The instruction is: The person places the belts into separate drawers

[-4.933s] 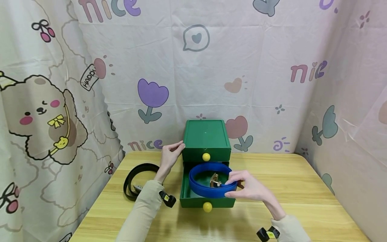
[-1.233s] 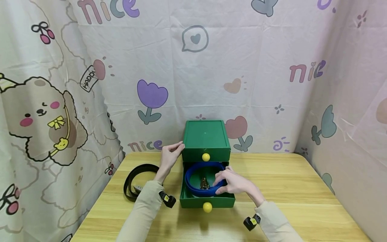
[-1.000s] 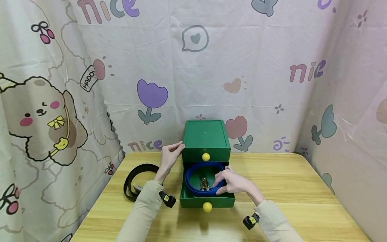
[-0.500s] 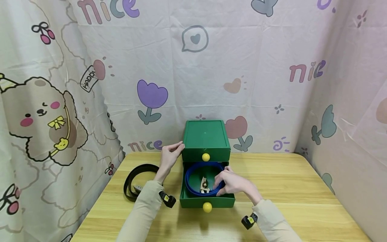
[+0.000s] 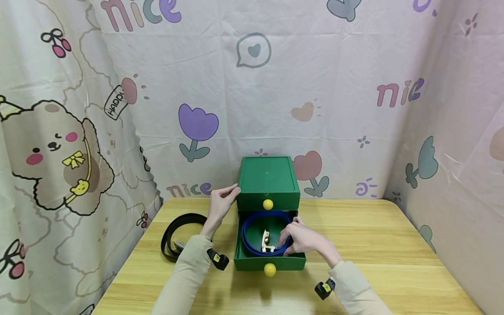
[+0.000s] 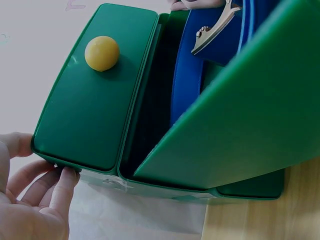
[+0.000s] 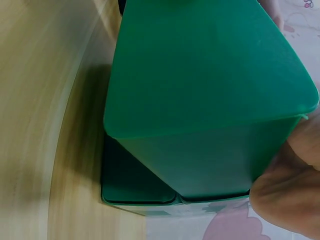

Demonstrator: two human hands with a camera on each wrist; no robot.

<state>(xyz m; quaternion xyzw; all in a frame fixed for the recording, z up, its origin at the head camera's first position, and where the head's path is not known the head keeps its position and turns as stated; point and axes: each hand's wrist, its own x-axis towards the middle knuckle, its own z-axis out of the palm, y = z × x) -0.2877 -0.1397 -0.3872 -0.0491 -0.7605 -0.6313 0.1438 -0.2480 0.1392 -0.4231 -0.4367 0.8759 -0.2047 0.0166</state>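
"Pale cloth (image 5: 256, 92) printed with tulips, hearts and a bear hangs behind a light wood-grain counter (image 5: 393, 245). What's at the centre of it?"

"Blue flat-strap belt (image 5: 271, 214), coiled into a ring, and it's inside the pulled-out lower drawer (image 5: 253, 264) of a green plastic two-drawer box (image 5: 269, 175)! Shiny gold-coloured metal buckle (image 5: 264, 241) showing within the loop, toward the front."

"Who's on it?"

"Right hand (image 5: 302, 238)! Fingers drawn narrow, pinching the coil at its front right, one finger inside the ring, the thumb nearer the drawer front."

"And the right wrist view?"

"Green drawer front, filling most of it."

"Over to the left hand (image 5: 219, 204)!"

"Up at the box's left front corner. Fingers fairly straight, slightly parted, tips touching the green plastic right beside the upper drawer (image 5: 252, 202)."

"That upper drawer?"

"Fully in, round yellow knob (image 5: 268, 204) on its face, matching yellow ball knob (image 5: 270, 270) on the lower front."

"Anything farther out?"

"Black coiled belt (image 5: 168, 232) with a silver-coloured buckle (image 5: 180, 245), lying on the counter to the left of the box, its right side partly hidden behind the left wrist."

"And the arms?"

"Beige sleeves (image 5: 189, 267), a small black camera (image 5: 218, 259) at each wrist!"
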